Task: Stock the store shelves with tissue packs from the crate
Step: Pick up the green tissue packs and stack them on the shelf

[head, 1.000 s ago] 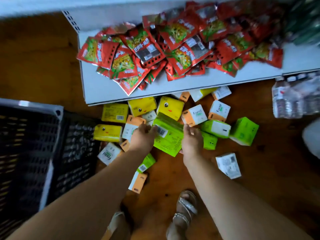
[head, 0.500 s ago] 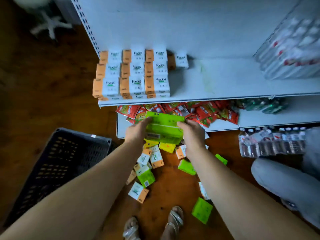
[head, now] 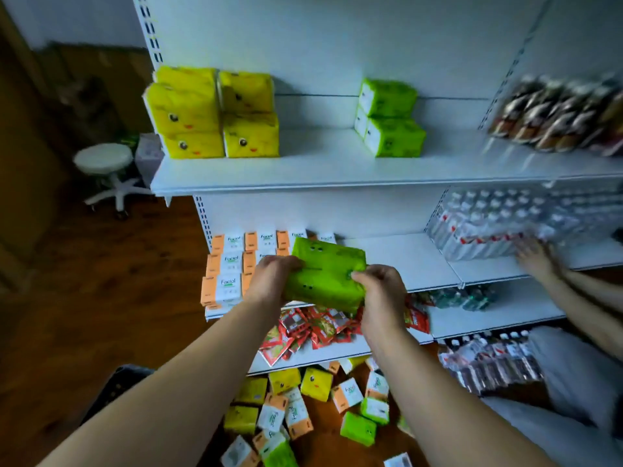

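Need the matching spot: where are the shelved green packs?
In the head view, the green packs sit stacked on the upper shelf, right of the yellow packs.

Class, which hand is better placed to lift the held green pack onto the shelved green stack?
Right hand, probably: it grips the green pack almost below the green stack; left hand sits farther left.

Two shelved green packs (head: 391, 117), one held green pack (head: 325, 281) — one stool (head: 103, 160).

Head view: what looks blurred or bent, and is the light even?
Head view: snack packs and another person's hand at right are smeared; the held green tissue pack is sharper; shelf uprights bow near the edges; the floor is dim.
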